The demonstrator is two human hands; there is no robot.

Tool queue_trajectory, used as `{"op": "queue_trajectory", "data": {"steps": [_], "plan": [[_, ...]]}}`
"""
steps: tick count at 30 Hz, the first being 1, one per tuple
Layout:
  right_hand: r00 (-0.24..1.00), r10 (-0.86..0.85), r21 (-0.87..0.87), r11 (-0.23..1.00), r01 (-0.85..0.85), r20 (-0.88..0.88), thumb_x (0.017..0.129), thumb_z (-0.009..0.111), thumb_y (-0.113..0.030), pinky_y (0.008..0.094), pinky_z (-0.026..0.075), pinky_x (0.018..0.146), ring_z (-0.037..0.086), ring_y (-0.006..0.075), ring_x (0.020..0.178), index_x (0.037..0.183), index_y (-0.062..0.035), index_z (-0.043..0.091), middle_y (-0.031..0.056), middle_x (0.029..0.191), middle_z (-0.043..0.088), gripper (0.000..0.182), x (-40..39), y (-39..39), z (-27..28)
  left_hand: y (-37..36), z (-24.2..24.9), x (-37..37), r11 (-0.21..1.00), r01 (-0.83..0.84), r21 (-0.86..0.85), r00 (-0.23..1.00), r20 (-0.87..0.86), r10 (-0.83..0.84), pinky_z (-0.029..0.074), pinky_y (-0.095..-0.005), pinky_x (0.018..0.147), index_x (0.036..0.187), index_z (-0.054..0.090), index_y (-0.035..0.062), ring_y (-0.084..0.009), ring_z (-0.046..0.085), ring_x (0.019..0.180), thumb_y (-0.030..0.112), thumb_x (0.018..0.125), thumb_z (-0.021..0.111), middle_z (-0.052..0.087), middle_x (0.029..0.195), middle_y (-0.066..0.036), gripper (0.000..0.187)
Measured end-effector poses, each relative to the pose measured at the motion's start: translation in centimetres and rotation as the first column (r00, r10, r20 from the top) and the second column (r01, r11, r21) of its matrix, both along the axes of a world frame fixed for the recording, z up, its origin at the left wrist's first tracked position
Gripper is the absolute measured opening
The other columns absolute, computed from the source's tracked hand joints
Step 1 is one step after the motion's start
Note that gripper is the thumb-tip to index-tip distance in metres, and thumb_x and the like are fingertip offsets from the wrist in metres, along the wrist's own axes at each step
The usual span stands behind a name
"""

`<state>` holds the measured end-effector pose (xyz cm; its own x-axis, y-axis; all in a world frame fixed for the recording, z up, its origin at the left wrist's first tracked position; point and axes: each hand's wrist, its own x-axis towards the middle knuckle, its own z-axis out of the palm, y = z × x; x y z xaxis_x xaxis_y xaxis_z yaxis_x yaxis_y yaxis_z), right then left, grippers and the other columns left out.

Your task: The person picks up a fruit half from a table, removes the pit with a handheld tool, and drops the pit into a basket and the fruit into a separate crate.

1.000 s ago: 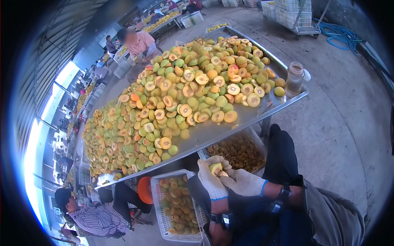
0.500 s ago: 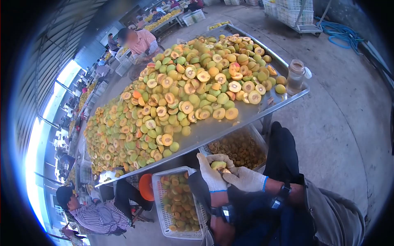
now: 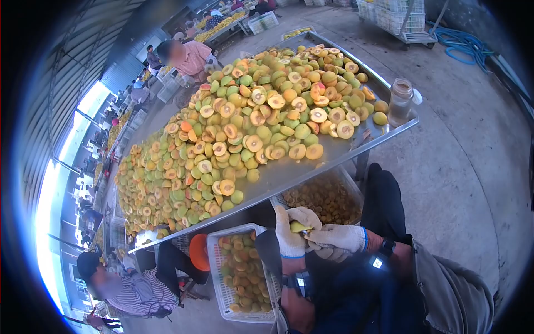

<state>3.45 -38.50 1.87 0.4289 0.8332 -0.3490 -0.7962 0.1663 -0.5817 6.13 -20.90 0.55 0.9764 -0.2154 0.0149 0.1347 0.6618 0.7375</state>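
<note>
My gloved left hand [image 3: 290, 236] is closed around a green-yellow peach half [image 3: 300, 226], held low in front of the table's near edge. Against that fruit is my gloved right hand [image 3: 337, 239], its fingers curled together; what they grip is mostly hidden, with only a small shiny bit at the fingertips. Beyond both hands, a large heap of halved peaches [image 3: 245, 133] covers much of a metal table [image 3: 278, 181], many with cut orange faces and brown centres upward.
Under the table edge stands a crate of brown pits [image 3: 322, 200]. Left of my legs is a white crate [image 3: 214, 278] of peach halves, beside an orange bowl [image 3: 199, 252]. A jar [image 3: 399, 103] stands at the table's right corner. Co-workers sit at left [image 3: 139, 292] and across [image 3: 192, 60].
Both hands have shifted slightly right. My right hand has turned, its fingers now curled lower beside the peach half. The co-worker across has raised a hand towards the heap.
</note>
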Motion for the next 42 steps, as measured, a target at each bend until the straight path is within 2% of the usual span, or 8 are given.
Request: {"op": "queue_trajectory", "data": {"steps": [5,10,18,20,23,29,38,42], "plan": [[0.994,0.096,0.13,0.988,-0.088,-0.049,0.11,0.05,-0.045,0.0168,0.028,0.036,0.036,0.0006,0.044,0.094,-0.0132,0.057,-0.0087,0.066,0.042,0.036,0.9,-1.1,-0.7,-0.6,-0.4,-0.6,0.998,-0.056,-0.031,0.998,-0.018,0.055,0.05,-0.0407,0.075,0.086,0.07,-0.0002,-0.0305,0.063,0.086,0.059,0.106,0.046,0.067,0.103,-0.02,0.067],[0.997,0.048,0.039,0.998,-0.05,0.053,0.108,0.052,-0.048,0.0158,0.029,0.037,0.037,0.0,0.046,0.096,-0.0131,0.059,-0.0091,0.067,0.043,0.038,0.9,-1.4,-0.8,0.7,-0.6,0.6,0.793,-0.178,0.582,0.946,0.324,-0.025,0.051,-0.0372,0.079,0.085,0.073,-0.0021,-0.0229,0.065,0.085,0.048,0.109,0.045,0.071,0.093,-0.016,0.063],[0.943,-0.002,-0.319,0.941,0.115,0.334,0.108,0.051,-0.047,0.0235,0.046,0.051,0.056,0.0046,0.057,0.11,-0.0081,0.068,-0.0025,0.077,0.062,0.042,1.0,-0.8,-1.0,-2.1,-1.8,0.5,0.827,-0.303,0.474,0.907,-0.123,0.403,0.052,-0.0331,0.075,0.083,0.071,-0.0023,-0.0209,0.065,0.078,0.051,0.11,0.043,0.07,0.082,-0.013,0.066],[0.761,-0.071,-0.327,0.874,0.359,0.645,0.108,0.052,-0.045,0.0371,0.054,0.071,0.069,0.0204,0.076,0.121,-0.0056,0.067,0.0084,0.086,0.073,0.044,0.7,-0.2,-2.4,-2.6,-1.9,0.6,0.822,-0.335,0.46,0.872,-0.178,0.455,0.052,-0.0326,0.075,0.085,0.07,-0.0024,-0.0206,0.064,0.077,0.051,0.11,0.042,0.07,0.081,-0.013,0.066],[0.705,0.037,-0.432,0.813,0.391,0.708,0.107,0.053,-0.042,0.0421,0.053,0.088,0.073,0.0303,0.092,0.128,-0.0058,0.066,0.0175,0.1,0.076,0.044,0.7,-0.3,-2.5,-3.2,-2.1,0.6,0.805,-0.367,0.466,0.852,-0.179,0.492,0.052,-0.0328,0.073,0.088,0.069,-0.0017,-0.0197,0.063,0.075,0.052,0.11,0.041,0.068,0.079,-0.011,0.065],[0.67,0.12,-0.524,0.729,0.441,0.732,0.106,0.048,-0.046,0.0539,0.051,0.087,0.067,0.049,0.097,0.121,-0.006,0.065,0.0291,0.105,0.07,0.047,0.5,-0.3,-1.8,-4.4,-1.4,0.7,0.714,-0.374,0.591,0.777,-0.22,0.589,0.052,-0.0325,0.068,0.089,0.07,-0.002,-0.019,0.061,0.072,0.048,0.11,0.039,0.067,0.078,-0.01,0.062],[0.533,0.405,-0.669,0.466,0.579,0.743,0.105,0.05,-0.041,0.0563,0.053,0.07,0.069,0.0463,0.08,0.109,-0.0064,0.059,0.0254,0.082,0.07,0.036,0.5,1.0,-4.7,-4.8,-3.5,1.4,0.528,-0.387,0.756,0.741,-0.087,0.666,0.051,-0.0307,0.062,0.092,0.068,-0.0046,-0.0191,0.061,0.067,0.044,0.11,0.039,0.066,0.079,-0.011,0.059],[0.537,0.472,-0.714,0.415,0.564,0.699,0.105,0.048,-0.043,0.0555,0.055,0.076,0.071,0.045,0.088,0.109,-0.0025,0.062,0.027,0.096,0.073,0.043,0.8,0.8,-4.4,-4.6,-4.0,1.9,0.56,-0.327,0.761,0.723,-0.18,0.667,0.05,-0.0305,0.06,0.092,0.067,-0.0052,-0.0186,0.06,0.064,0.043,0.11,0.041,0.065,0.078,-0.011,0.058]]}}
